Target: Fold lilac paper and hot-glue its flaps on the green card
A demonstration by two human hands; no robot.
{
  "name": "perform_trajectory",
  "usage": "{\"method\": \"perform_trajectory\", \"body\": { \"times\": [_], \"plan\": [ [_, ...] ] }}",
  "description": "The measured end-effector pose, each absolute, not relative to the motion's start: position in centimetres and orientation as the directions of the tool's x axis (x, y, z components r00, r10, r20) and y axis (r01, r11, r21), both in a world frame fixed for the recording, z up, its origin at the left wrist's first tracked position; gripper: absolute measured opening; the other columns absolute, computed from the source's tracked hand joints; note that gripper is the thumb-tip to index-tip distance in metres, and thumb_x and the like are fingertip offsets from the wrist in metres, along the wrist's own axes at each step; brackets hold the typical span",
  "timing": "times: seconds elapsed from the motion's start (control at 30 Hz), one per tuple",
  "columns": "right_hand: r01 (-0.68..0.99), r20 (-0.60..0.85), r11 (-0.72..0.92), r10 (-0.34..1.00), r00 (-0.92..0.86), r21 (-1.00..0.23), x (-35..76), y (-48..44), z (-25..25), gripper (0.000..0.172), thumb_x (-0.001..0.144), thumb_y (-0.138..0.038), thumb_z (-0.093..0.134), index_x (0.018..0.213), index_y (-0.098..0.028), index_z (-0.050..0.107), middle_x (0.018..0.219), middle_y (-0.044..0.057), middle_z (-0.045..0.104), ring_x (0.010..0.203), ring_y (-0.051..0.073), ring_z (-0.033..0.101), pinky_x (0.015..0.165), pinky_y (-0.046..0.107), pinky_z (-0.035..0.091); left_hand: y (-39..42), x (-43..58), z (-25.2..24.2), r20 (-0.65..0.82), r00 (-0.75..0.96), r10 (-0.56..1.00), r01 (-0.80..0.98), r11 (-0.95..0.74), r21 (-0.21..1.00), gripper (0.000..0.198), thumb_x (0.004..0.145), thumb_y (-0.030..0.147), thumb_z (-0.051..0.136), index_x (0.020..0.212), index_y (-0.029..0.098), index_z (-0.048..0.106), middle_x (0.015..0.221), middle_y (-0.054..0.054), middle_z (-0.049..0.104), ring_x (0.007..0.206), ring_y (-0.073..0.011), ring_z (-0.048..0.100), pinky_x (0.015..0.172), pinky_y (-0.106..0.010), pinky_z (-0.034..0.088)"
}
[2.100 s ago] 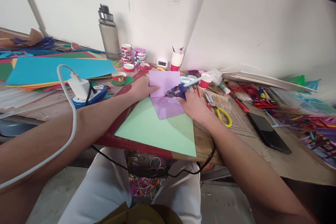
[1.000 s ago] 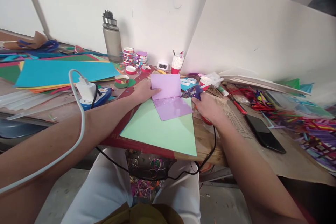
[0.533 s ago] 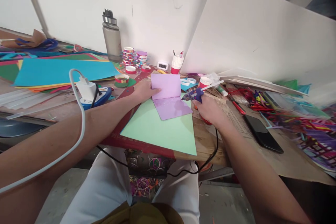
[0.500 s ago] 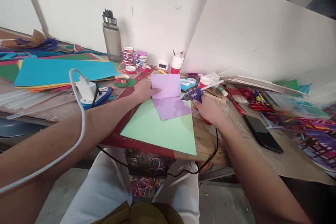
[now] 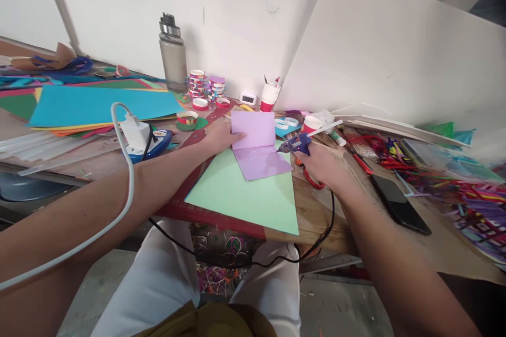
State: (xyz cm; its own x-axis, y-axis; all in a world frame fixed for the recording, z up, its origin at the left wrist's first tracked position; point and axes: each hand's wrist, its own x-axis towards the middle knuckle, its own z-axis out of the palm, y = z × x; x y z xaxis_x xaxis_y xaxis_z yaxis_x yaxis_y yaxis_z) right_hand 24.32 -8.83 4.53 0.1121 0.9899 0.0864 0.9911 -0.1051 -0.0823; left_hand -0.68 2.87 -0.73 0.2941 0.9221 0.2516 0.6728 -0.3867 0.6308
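My left hand point(image 5: 224, 137) pinches the left edge of a folded purple paper card point(image 5: 253, 129), keeping its upper flap raised. The card's lower flap rests on a pale green sheet point(image 5: 245, 202), with a shiny line of glue near the fold. In my right hand point(image 5: 322, 160) is a blue hot glue gun point(image 5: 297, 144), fingers wrapped round it and a white glue stick point(image 5: 329, 128) poking from its back. Its nozzle sits at the right end of the fold; whether it touches the paper I cannot tell. Red-handled scissors point(image 5: 315, 183) lie under my right hand.
A black cord point(image 5: 322, 245) hangs over the table's front edge. To the right lies a phone point(image 5: 399, 204). Left are a power strip point(image 5: 158, 142) and stacked coloured sheets point(image 5: 106, 105). Behind stand a bottle point(image 5: 173, 58), paper cups point(image 5: 269, 96) and a small clock point(image 5: 248, 98).
The view has shifted slightly. The glue gun has moved a little away from the card's right side, showing more of the scissors. My left hand still holds the card.
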Motion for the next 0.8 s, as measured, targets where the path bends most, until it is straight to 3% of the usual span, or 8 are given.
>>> {"method": "perform_trajectory", "body": {
  "times": [0.27,0.53,0.8],
  "plan": [
    [0.988,0.073,-0.142,0.987,0.146,-0.067,24.3,-8.9,4.9,0.035,0.092,-0.038,0.043,0.102,-0.012,0.063,0.105,0.020,0.069,0.099,0.028,0.066,0.076,0.030,0.044,2.6,-0.6,-0.6,0.250,0.294,0.923,0.649,-0.384,0.656,0.043,0.078,0.046,0.061,0.113,0.022,0.067,0.106,-0.004,0.072,0.100,-0.0271,0.064,0.090,-0.036,0.048],
    [0.975,0.077,-0.159,0.982,0.172,-0.153,23.6,-8.4,4.7,0.030,0.091,-0.033,0.046,0.103,-0.011,0.064,0.101,0.018,0.071,0.100,0.027,0.065,0.080,0.029,0.044,2.8,-0.6,-0.8,0.264,0.264,0.928,0.658,-0.373,0.654,0.036,0.074,0.047,0.065,0.099,0.022,0.071,0.095,-0.003,0.074,0.096,-0.0268,0.066,0.082,-0.032,0.051],
    [0.983,0.076,-0.141,0.986,0.150,-0.115,24.4,-9.3,4.7,0.034,0.092,-0.036,0.043,0.103,-0.011,0.062,0.106,0.020,0.069,0.098,0.027,0.065,0.075,0.030,0.044,3.0,-0.6,-1.0,0.290,0.273,0.917,0.630,-0.398,0.667,0.037,0.073,0.046,0.065,0.101,0.022,0.070,0.096,-0.003,0.073,0.097,-0.0256,0.066,0.083,-0.032,0.050]
  ]
}}
